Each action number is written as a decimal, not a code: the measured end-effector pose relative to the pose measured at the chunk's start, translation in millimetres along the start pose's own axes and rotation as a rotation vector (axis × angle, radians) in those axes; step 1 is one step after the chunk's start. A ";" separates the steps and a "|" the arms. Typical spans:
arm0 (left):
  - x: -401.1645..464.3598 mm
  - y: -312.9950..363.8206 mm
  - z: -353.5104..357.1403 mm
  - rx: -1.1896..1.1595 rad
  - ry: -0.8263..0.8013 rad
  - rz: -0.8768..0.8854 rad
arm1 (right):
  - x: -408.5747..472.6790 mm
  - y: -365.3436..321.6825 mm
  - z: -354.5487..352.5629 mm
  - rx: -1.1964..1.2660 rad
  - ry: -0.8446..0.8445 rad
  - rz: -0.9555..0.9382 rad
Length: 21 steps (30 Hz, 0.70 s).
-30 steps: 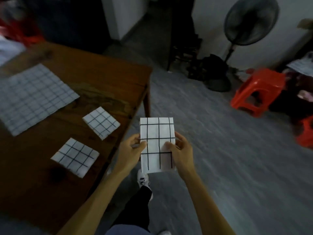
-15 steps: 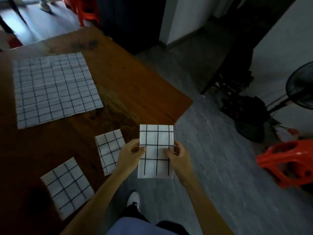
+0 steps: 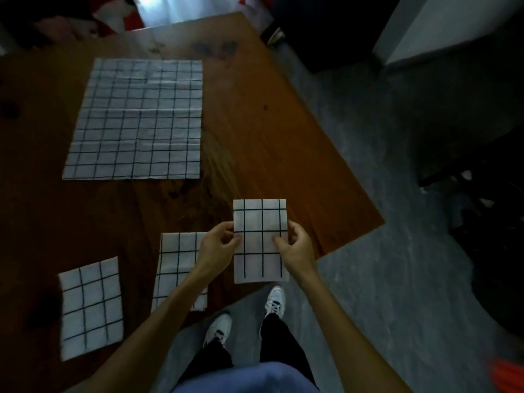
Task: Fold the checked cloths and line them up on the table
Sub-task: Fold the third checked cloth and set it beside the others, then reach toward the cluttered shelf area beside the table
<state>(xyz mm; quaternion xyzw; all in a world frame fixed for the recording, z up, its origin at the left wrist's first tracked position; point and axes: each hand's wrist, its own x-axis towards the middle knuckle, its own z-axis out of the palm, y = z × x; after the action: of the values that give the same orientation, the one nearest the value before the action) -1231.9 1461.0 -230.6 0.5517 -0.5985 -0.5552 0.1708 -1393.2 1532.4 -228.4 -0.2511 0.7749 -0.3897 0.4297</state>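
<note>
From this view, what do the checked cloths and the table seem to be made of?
Large unfolded checked cloth: probably thin woven fabric, matte, with fold creases. Folded checked cloth between left hand and right hand: likely the same, holding flat. Table: apparently wood, reddish-brown, grain and dark knots visible, slight sheen.

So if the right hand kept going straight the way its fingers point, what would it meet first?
The right hand points leftward across the held folded cloth, both hands in a grip on it. Straight on, it would likely meet the left hand first; depth is unclear.

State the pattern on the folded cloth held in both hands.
The folded white cloth carries a grid of thin dark lines, a checked pattern, best seen in the head view.
</note>
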 end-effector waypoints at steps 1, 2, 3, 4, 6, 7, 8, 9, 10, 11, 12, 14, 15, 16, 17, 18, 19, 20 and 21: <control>5.1 1.0 5.4 0.006 0.024 -0.029 | 11.1 0.6 -2.8 -0.029 -0.019 -0.011; 9.8 1.4 11.0 0.011 0.047 -0.056 | 20.8 0.4 -5.8 -0.060 -0.035 -0.023; 14.3 0.9 17.0 0.017 0.068 -0.080 | 30.4 2.0 -8.2 -0.094 -0.048 -0.034; 18.4 -0.6 22.6 0.025 0.086 -0.105 | 38.3 3.6 -10.8 -0.132 -0.063 -0.050; 26.3 -4.1 31.8 0.044 0.128 -0.152 | 51.7 6.3 -13.9 -0.193 -0.101 -0.065; 29.1 -6.4 35.1 0.058 0.152 -0.171 | 56.8 7.0 -15.2 -0.221 -0.117 -0.076; 30.5 -8.6 38.0 0.075 0.177 -0.189 | 60.3 7.4 -16.7 -0.256 -0.123 -0.084; 31.3 -11.3 40.1 0.104 0.207 -0.200 | 63.1 8.2 -18.2 -0.296 -0.117 -0.095; 31.2 -14.2 41.2 0.148 0.245 -0.202 | 64.6 8.7 -19.7 -0.332 -0.106 -0.106; 30.6 -16.1 41.5 0.198 0.286 -0.195 | 65.7 8.7 -21.2 -0.354 -0.099 -0.113; 29.7 -16.5 41.1 0.244 0.319 -0.185 | 66.1 7.8 -22.6 -0.361 -0.096 -0.120; 27.3 -12.2 38.5 0.304 0.348 -0.151 | 65.3 4.8 -24.5 -0.349 -0.102 -0.134; 25.6 -7.9 36.9 0.311 0.349 -0.132 | 63.4 1.9 -25.3 -0.335 -0.106 -0.148; 23.6 -1.9 34.8 0.302 0.344 -0.107 | 59.9 -3.0 -26.0 -0.316 -0.109 -0.170; 21.5 6.1 32.2 0.281 0.336 -0.071 | 55.9 -9.7 -27.0 -0.290 -0.106 -0.199; 19.6 16.8 29.1 0.258 0.324 -0.031 | 51.6 -16.8 -28.2 -0.259 -0.096 -0.228; 17.3 29.5 25.0 0.241 0.311 0.016 | 46.6 -25.2 -30.1 -0.229 -0.079 -0.251; 15.4 42.6 19.9 0.234 0.291 0.067 | 40.9 -34.9 -32.8 -0.208 -0.057 -0.270; 13.5 55.9 14.8 0.234 0.266 0.125 | 35.0 -45.1 -36.2 -0.199 -0.031 -0.290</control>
<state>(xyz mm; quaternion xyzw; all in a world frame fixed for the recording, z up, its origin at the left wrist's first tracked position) -1274.9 1444.0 -193.2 0.5979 -0.6643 -0.3923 0.2174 -1439.6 1495.3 -196.0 -0.4077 0.7585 -0.3650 0.3539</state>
